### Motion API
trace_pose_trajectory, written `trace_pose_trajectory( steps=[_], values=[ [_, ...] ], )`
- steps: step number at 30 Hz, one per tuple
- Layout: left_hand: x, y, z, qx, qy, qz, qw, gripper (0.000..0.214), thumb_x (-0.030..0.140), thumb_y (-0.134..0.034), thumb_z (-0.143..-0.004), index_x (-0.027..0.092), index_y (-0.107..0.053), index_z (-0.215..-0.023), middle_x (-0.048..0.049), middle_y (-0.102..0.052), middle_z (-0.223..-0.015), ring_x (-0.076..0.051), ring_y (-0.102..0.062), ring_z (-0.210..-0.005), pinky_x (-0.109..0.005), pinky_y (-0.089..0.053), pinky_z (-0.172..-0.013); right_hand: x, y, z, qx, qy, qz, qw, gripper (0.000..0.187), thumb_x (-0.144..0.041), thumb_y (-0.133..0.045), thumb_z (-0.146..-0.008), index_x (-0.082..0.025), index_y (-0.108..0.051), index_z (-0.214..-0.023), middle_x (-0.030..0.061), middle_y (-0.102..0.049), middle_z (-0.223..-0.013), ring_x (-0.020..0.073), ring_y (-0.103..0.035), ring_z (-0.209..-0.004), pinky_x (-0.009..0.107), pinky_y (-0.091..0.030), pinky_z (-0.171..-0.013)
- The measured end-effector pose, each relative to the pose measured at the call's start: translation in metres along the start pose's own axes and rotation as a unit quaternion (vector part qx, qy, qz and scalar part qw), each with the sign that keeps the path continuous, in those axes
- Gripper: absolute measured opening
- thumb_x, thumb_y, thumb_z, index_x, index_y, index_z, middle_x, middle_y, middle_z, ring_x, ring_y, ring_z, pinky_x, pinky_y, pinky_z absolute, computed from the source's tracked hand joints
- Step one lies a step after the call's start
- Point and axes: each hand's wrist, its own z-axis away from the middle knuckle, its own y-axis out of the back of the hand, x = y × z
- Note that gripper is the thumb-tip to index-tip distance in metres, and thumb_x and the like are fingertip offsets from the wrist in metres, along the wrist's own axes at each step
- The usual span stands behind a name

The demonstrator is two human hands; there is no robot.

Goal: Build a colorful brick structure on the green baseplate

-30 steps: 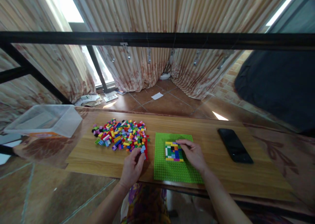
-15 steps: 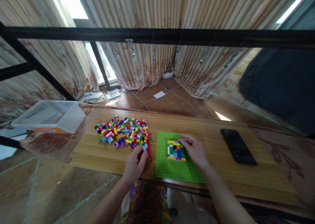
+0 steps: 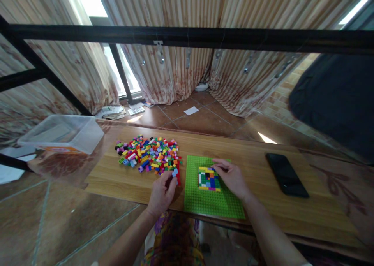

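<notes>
My left hand (image 3: 162,192) is closed in a pinch at the near right edge of the brick pile, with a light blue toy brick (image 3: 174,172) at its fingertips. Just beyond those fingers lies a long red piece (image 3: 178,174). On a green studded baseplate (image 3: 195,203) stands a low, roughly square build of coloured bricks (image 3: 208,180). My right hand (image 3: 233,178) reaches over the plate, thumb and forefinger together at the build's far right corner. What sits between those fingertips is hidden.
Loose toy bricks (image 3: 150,155) are heaped on the wooden table (image 3: 122,186) left of the baseplate. At the far left sits a clear plastic bin (image 3: 87,135). A black phone (image 3: 286,174) rests on the right side. A dark metal bar (image 3: 187,36) crosses behind the table.
The view has shifted slightly. Both hands keep nearly the same places, the left by the light blue brick and the right at the build's far right corner.
</notes>
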Motion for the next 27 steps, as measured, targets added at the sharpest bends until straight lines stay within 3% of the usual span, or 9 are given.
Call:
trace_pose_trajectory(
  steps=[12, 15, 18, 21, 24, 27],
  values=[
    [0.003, -0.001, 0.000, -0.003, -0.001, -0.012, 1.000, 0.018, 0.029, -0.047, -0.089, 0.017, -0.059, -0.089, 0.0000, -0.058, -0.075, -0.012, -0.054, -0.068, -0.022, -0.041, -0.066, 0.000, -0.002, 0.003, 0.007, 0.086, 0.127, 0.988, 0.024, -0.035, -0.053, -0.085, -0.026, -0.073, -0.094, 0.0016, -0.074, -0.100, 0.0190, -0.068, -0.094, 0.036, -0.050, -0.090],
    [0.001, -0.001, 0.000, -0.003, -0.006, -0.011, 1.000, 0.017, 0.029, -0.046, -0.089, 0.017, -0.059, -0.090, 0.0004, -0.058, -0.075, -0.011, -0.053, -0.067, -0.022, -0.041, -0.065, 0.002, -0.005, 0.004, 0.015, 0.080, 0.115, 0.990, 0.024, -0.037, -0.054, -0.085, -0.026, -0.072, -0.096, 0.0018, -0.074, -0.101, 0.0196, -0.067, -0.096, 0.037, -0.049, -0.092],
    [0.001, -0.001, 0.000, 0.002, -0.010, -0.008, 1.000, 0.016, 0.029, -0.046, -0.089, 0.018, -0.058, -0.090, 0.0004, -0.058, -0.075, -0.012, -0.053, -0.067, -0.022, -0.040, -0.064, 0.008, -0.004, 0.004, 0.034, 0.046, 0.039, 0.998, 0.031, -0.040, -0.057, -0.083, -0.024, -0.068, -0.107, 0.0041, -0.074, -0.097, 0.0207, -0.068, -0.093, 0.039, -0.050, -0.090],
    [0.001, -0.001, 0.000, 0.000, -0.014, -0.003, 1.000, 0.017, 0.029, -0.045, -0.090, 0.018, -0.057, -0.088, 0.0008, -0.056, -0.073, -0.012, -0.052, -0.066, -0.022, -0.040, -0.063, 0.013, 0.002, 0.006, 0.138, 0.031, -0.062, 0.988, 0.038, -0.044, -0.058, -0.082, -0.019, -0.066, -0.109, 0.0072, -0.074, -0.092, 0.0204, -0.069, -0.088, 0.039, -0.052, -0.085],
    [-0.001, 0.000, 0.000, -0.004, -0.011, 0.005, 1.000, 0.017, 0.029, -0.044, -0.091, 0.018, -0.056, -0.087, 0.0014, -0.053, -0.071, -0.012, -0.051, -0.064, -0.022, -0.039, -0.062, 0.014, 0.011, 0.015, 0.280, 0.016, -0.117, 0.953, 0.036, -0.045, -0.059, -0.079, -0.016, -0.068, -0.100, 0.0078, -0.073, -0.085, 0.0184, -0.068, -0.078, 0.036, -0.053, -0.077],
    [-0.004, 0.001, 0.001, -0.010, 0.006, 0.020, 1.000, 0.017, 0.031, -0.043, -0.091, 0.018, -0.054, -0.087, 0.0025, -0.049, -0.068, -0.012, -0.049, -0.062, -0.022, -0.039, -0.060, 0.010, 0.011, 0.030, 0.327, -0.008, -0.128, 0.936, 0.035, -0.044, -0.063, -0.076, -0.015, -0.069, -0.094, 0.0068, -0.072, -0.078, 0.0167, -0.066, -0.070, 0.032, -0.053, -0.069]
  ],
)
